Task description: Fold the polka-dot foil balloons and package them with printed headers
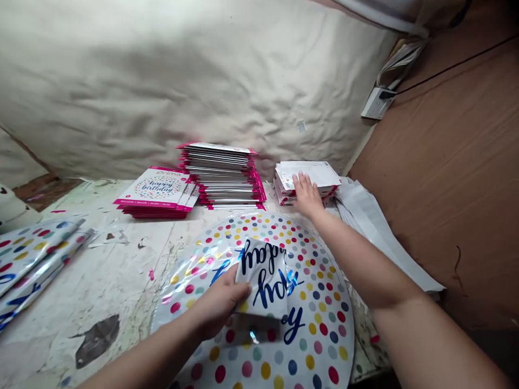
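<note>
My left hand point(227, 297) grips a folded balloon point(263, 281) with dark blue lettering, thumb on top, above a large flat round balloon point(324, 324) covered in coloured dots. Farther forward, my right hand point(307, 193) lies with fingers spread on the top of a short stack of white card sleeves point(320, 173) with pink edges. Part of the round balloon's lettering is hidden by the folded one.
A tall stack of pink-edged sleeves point(227, 178) stands at the back, beside a lower "happy birthday" pile point(156, 189). Dotted balloons point(36, 254) lie at the left. White sheets point(373, 232) are at the right, below a wall socket point(378, 104).
</note>
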`<state>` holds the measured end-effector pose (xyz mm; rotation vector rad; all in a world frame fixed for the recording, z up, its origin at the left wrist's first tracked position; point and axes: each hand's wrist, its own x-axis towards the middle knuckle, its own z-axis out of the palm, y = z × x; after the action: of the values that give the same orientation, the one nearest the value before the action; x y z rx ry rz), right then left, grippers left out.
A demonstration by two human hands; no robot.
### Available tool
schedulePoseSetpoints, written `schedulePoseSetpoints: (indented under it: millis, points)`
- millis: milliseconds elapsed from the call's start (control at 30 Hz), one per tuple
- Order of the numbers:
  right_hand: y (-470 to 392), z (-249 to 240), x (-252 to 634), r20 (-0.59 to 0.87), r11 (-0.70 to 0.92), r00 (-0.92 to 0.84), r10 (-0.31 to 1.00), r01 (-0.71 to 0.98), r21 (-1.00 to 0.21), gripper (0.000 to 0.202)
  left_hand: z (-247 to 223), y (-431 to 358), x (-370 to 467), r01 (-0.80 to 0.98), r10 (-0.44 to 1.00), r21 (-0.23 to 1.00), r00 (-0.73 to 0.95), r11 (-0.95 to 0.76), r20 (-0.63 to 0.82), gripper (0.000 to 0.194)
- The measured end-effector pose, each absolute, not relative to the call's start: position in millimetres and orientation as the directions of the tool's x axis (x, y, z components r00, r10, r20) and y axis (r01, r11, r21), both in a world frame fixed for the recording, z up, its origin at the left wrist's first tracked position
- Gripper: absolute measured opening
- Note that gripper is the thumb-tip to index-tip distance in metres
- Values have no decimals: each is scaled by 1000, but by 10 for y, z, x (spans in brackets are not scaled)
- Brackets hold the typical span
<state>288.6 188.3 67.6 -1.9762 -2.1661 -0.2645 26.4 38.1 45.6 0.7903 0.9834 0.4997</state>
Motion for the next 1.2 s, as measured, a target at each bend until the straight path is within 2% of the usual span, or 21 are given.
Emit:
schedulePoseSetpoints:
  millis: [100,167,200,233,300,333,400,467,533,700,800,900,1000,1100,1200]
  points:
    - [2109,939,3016,220,131,-134,966,991,27,42,498,314,58,2,672,840,599,543,-436,35]
    - [1837,918,2968,260,194,-195,946,981,28,40,582,228,-84,70,617,876,684,477,-390,26]
    - [1589,833,2897,291,247,-247,924,968,37,41,647,176,-140,109,579,887,720,449,-381,24]
    - [1288,706,2799,352,354,-350,868,934,56,41,722,122,-179,152,533,889,752,433,-388,23]
    - [618,368,2552,384,582,-578,720,804,120,39,875,19,-195,227,450,882,791,413,-414,22]
    - [299,191,2425,389,637,-635,667,757,145,36,937,-28,-173,260,420,884,804,390,-421,23]
    - [-200,-90,2224,363,669,-663,654,732,130,32,1006,-112,-90,312,382,898,824,310,-418,24]
    - [-447,-198,2158,357,656,-641,679,748,95,31,1001,-192,-1,330,375,915,838,230,-396,25]
    - [-458,-99,2242,384,637,-607,696,769,60,32,950,-267,47,329,389,923,838,199,-382,26]
    - [89,701,2756,640,460,-343,688,888,-19,38,780,-368,-58,320,505,923,773,212,-384,28]
    - [642,1039,2974,692,319,-259,674,947,44,38,642,-362,-165,262,566,924,732,279,-378,34]
    - [1197,988,3054,570,213,-264,778,965,156,36,494,-340,-245,195,610,914,693,357,-385,36]
    - [1534,693,3087,400,219,-298,867,948,232,31,388,-320,-310,173,633,914,674,367,-382,35]
    - [1639,500,3189,361,252,-325,874,939,234,31,328,-307,-368,173,645,912,658,372,-388,35]
    - [1576,560,3304,395,224,-296,870,950,218,32,291,-307,-422,147,652,901,644,408,-400,36]
